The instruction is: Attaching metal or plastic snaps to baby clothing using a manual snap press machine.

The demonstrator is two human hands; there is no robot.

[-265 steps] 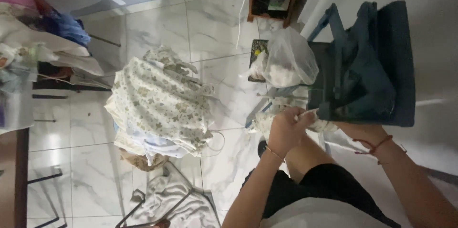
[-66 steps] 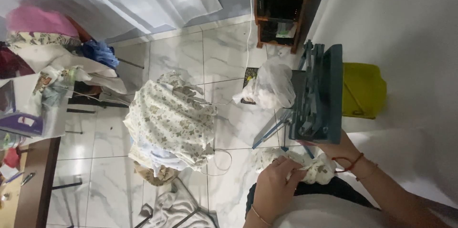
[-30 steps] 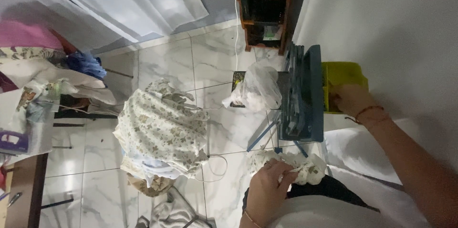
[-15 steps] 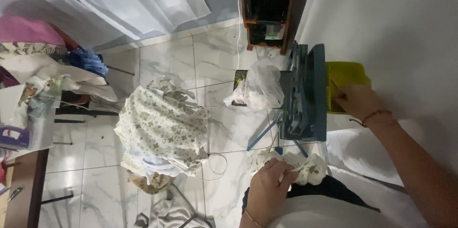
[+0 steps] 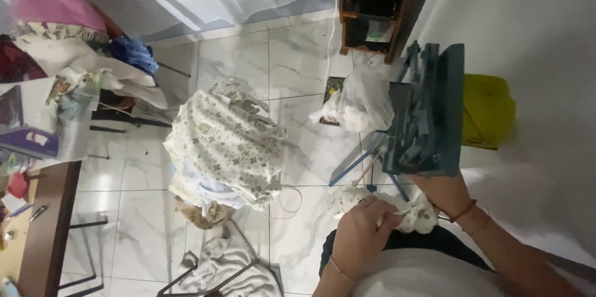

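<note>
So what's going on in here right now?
A person is working a small bundle of white patterned cloth in their lap. The left hand pinches it from the near side, and the right hand holds its far end beside a dark blue slatted rack. A heap of floral fabric and a clear plastic bag sit on the marble-tile floor.

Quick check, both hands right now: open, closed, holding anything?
Left hand: closed, pinching the white floral cloth in the lap.
Right hand: on the same cloth, partly hidden behind it; its grip cannot be told.
</note>
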